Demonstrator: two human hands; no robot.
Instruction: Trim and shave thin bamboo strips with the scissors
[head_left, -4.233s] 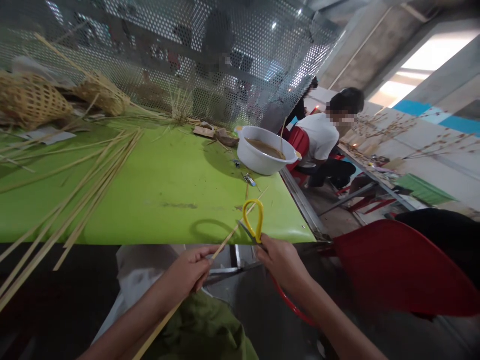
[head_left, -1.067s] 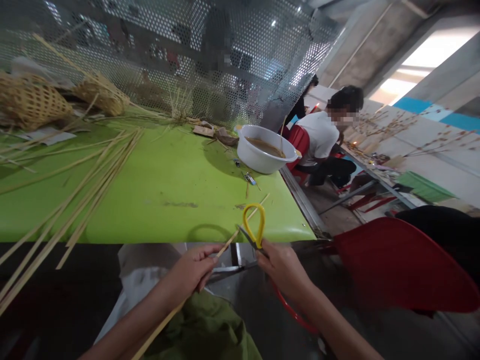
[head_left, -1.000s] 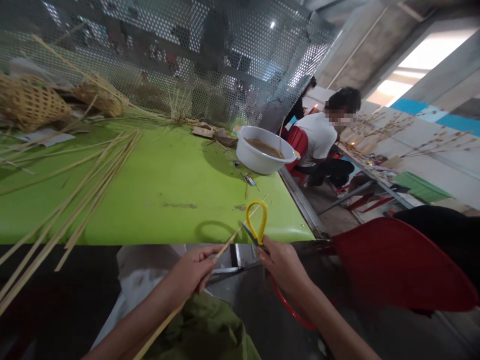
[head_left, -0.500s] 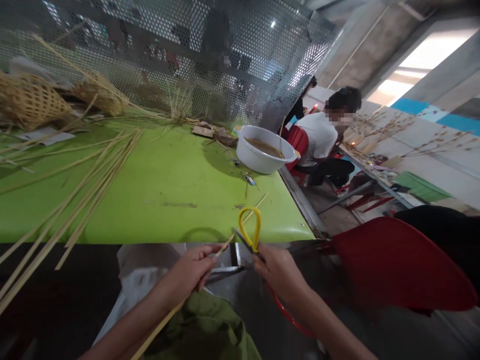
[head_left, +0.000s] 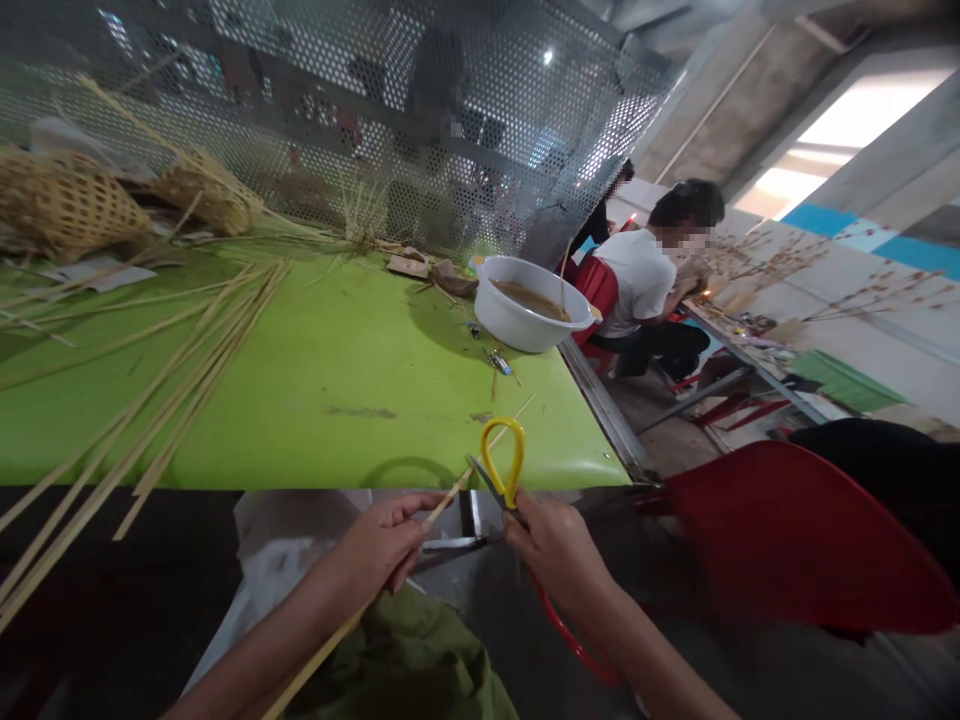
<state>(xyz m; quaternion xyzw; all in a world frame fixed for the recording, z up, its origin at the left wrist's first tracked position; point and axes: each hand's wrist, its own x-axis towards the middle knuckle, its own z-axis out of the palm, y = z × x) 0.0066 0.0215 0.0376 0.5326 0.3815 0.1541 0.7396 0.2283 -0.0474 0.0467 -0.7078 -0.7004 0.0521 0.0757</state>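
Left hand (head_left: 382,545) pinches the bamboo strip (head_left: 322,650), which slants from low left up-right over the near edge of the table (head_left: 337,400), toward its right corner. Right hand (head_left: 559,545) grips the scissors (head_left: 504,462), blades meeting the strip just past the left fingertips.

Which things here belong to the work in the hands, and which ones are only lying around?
In use: left hand, gripping a bamboo strip; right hand, gripping yellow scissors.
Lying about: white bowl, woven baskets, loose bamboo strips on the green table; red chair beside it.
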